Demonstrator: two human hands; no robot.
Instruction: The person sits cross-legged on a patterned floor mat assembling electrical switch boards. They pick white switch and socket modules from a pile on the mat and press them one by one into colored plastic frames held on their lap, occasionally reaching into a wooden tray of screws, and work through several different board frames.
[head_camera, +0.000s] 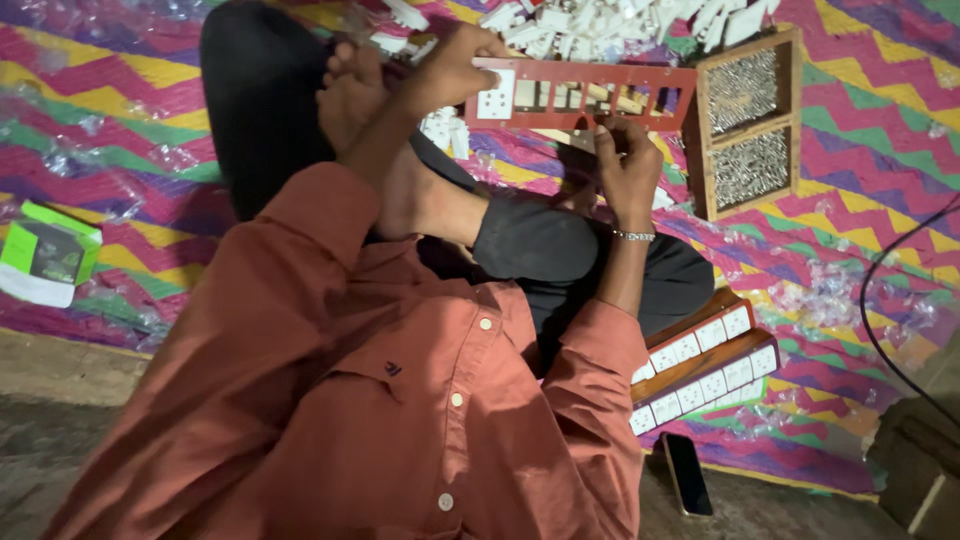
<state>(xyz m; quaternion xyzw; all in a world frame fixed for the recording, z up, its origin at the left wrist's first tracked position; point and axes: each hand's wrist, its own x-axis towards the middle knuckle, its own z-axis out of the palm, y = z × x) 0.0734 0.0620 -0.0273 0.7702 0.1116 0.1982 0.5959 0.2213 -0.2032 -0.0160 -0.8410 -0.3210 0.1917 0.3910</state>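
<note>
Left hand (455, 65): it gripped the left end of the red frame (580, 95), keeping it steady.
Right hand (625, 165): its fingers pinched the frame's lower edge.
Frame: it lay above the crossed legs, one white socket (496, 103) already fitted.
Nearby: finished socket strips (705, 370) on the mat.

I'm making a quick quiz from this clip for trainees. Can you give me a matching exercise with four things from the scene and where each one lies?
Things:
1. red slotted frame
2. wooden tray of screws
3. dark phone
4. green and white box

Places:
A. far left on the zigzag mat
B. held between the left hand and right hand
C. on the floor near the person's right side, below the finished socket strips
D. just right of the frame, on the mat

Pairs: 1-B, 2-D, 3-C, 4-A
</note>
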